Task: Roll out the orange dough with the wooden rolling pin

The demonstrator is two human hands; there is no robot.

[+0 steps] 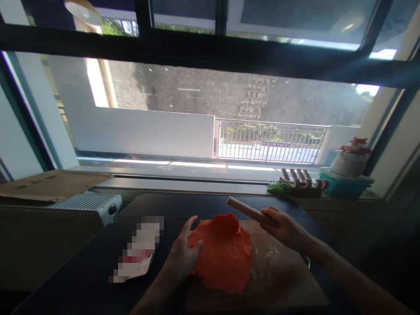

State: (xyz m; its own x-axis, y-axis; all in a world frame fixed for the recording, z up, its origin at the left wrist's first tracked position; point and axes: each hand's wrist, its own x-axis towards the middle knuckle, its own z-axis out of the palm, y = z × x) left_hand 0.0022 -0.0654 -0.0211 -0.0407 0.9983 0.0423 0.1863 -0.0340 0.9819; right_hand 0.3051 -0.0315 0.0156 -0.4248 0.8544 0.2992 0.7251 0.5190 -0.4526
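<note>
A flattened orange sheet of dough (223, 258) with an uneven edge lies over the left part of a wooden board (282, 280). Its far edge has a darker, lobed flap. My left hand (185, 249) grips the sheet's left edge, thumb on top; the fingers underneath are partly hidden. In my right hand (275, 221) is a wooden rolling pin (246, 209), held by one end. The pin tilts up to the left, above the far side of the board and apart from the dough. White powdery traces (267, 253) mark the board's bare right side.
A blurred-out device or tray (141, 249) lies on the dark table (82, 273) at left. Behind it are a white heater-like unit (98, 205) and cardboard (49, 183). A wooden rack (303, 181), green cloth (278, 188) and teal box (346, 183) line the window sill.
</note>
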